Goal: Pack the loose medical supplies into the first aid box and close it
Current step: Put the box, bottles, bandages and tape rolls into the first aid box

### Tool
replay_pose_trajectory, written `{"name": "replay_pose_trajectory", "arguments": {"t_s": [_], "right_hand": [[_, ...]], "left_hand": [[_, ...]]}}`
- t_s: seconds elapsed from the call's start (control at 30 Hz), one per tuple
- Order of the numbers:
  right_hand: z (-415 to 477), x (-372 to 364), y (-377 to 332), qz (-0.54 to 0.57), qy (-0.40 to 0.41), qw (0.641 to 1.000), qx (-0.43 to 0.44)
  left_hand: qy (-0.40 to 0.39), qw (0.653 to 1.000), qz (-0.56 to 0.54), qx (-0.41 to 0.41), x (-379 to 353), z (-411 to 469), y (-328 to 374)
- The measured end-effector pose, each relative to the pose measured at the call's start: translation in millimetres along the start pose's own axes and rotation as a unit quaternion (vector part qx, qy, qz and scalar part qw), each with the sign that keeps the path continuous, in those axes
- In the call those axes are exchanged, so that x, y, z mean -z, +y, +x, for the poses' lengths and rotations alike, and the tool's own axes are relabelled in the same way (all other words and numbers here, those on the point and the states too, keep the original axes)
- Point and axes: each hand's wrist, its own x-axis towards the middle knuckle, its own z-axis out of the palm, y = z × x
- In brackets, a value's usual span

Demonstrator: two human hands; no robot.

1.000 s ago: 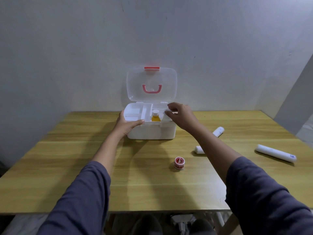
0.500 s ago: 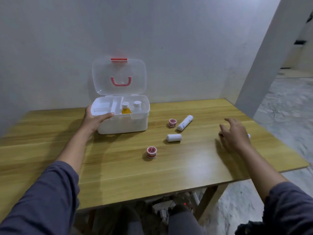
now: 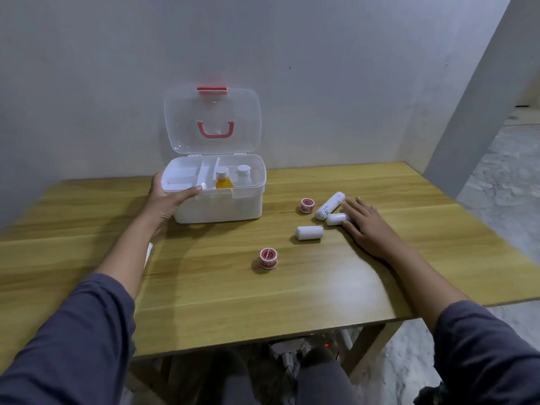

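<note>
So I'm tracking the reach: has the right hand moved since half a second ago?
Yes. The right hand has moved left, toward the box, now touching a white roll.

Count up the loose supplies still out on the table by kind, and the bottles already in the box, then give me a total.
White bandage rolls on the table: 3 (long roll, short roll, roll at the right hand)
Red-and-white tape rolls on the table: 2 (far one, near one)
Bottles in the box: 2 (yellow bottle, white bottle)
Total: 7
</note>
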Motion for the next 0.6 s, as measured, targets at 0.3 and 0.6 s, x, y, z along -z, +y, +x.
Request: {"name": "replay_pose_trajectory", "arguments": {"t_s": [0.3,0.6], "right_hand": [[68,-12,-27,-0.057,-0.053,0.996,0.051],[72,-19,-37,-0.007,0.043,0.999,-0.018]], "left_hand": [[0.016,0.999,0.032,-0.002,1,-1,1],[0.012,1.0,0.026,0.002,1,-3,2]]}}
